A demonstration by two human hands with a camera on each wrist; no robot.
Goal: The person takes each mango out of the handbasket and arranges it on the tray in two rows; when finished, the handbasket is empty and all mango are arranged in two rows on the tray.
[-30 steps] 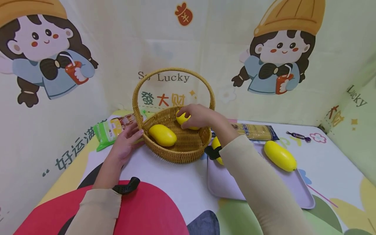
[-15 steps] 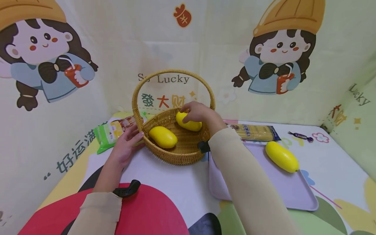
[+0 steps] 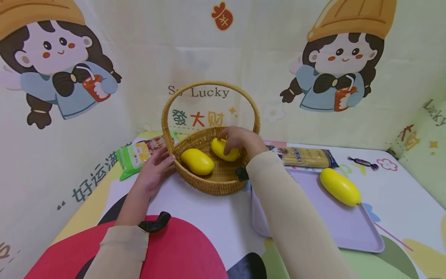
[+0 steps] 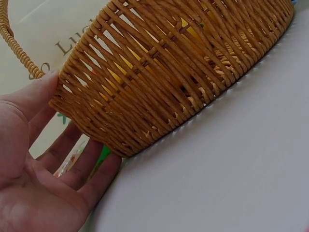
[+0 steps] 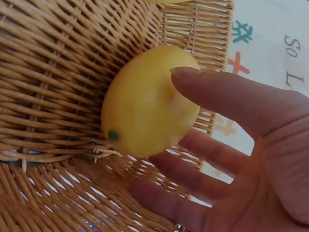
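Observation:
A wicker basket (image 3: 223, 188) with a tall hoop handle stands on the table with two yellow mangoes inside. The left mango (image 3: 198, 161) lies near the basket's left wall. My right hand (image 3: 242, 140) reaches into the basket and holds the right mango (image 5: 145, 101); in the right wrist view the thumb presses its upper side and the fingers go behind it. My left hand (image 4: 53, 159) touches the basket's left side, thumb at the rim near the handle's foot, fingers stretched along the outer wall.
A lilac tray (image 3: 348, 232) at the right bears another yellow mango (image 3: 340, 186); my right sleeve hides part of the tray. Behind it lie a noodle packet (image 3: 303, 157) and a small purple-wrapped candy (image 3: 363, 162). A green snack packet (image 3: 134, 159) lies left of the basket.
The right hand has shifted the right mango slightly nearer and leftward within the basket. Earlier, another yellow mango showed beside the right forearm on the tray. The left hand stays at the basket.

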